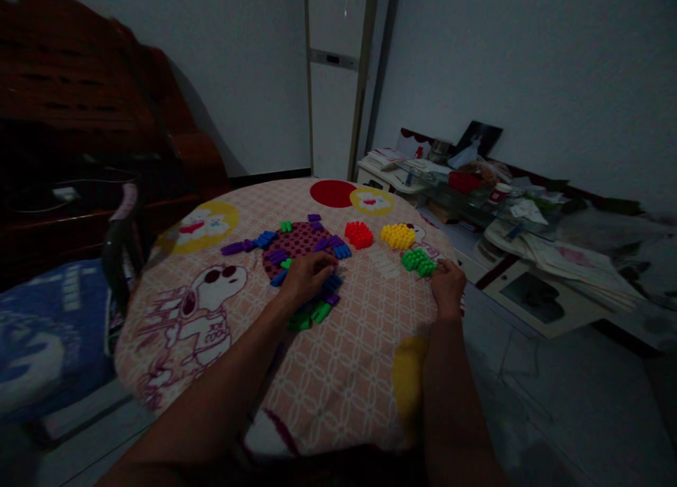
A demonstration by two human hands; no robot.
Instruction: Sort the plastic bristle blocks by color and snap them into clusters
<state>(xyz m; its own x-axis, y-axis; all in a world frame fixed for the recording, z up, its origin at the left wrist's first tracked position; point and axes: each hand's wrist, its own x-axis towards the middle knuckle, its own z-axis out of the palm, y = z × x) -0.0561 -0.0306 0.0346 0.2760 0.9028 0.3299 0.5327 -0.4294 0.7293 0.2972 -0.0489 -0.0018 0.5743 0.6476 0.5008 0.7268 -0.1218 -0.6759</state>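
Note:
My left hand (309, 274) is over the pile of loose building blocks, its fingers curled together; anything inside them is hidden. Blue blocks (332, 282) lie by its fingertips, and green blocks (321, 312) are just below it. At the right side of the table, my right hand (448, 284) is closed in a pinch at the edge of a cluster of green building blocks (419, 262). A yellow block cluster (398, 236) sits just behind the green one. Left of that is a red block cluster (359, 235). Purple blocks (238, 247) lie at the pile's far left.
A patterned cloth covers the round table (360, 374). On the left stand a wooden bench (79, 71) and a chair with a blue cloth (58, 325). A cluttered glass-topped cabinet (476, 198) runs along the right wall. A tall white unit (333, 106) stands in the corner.

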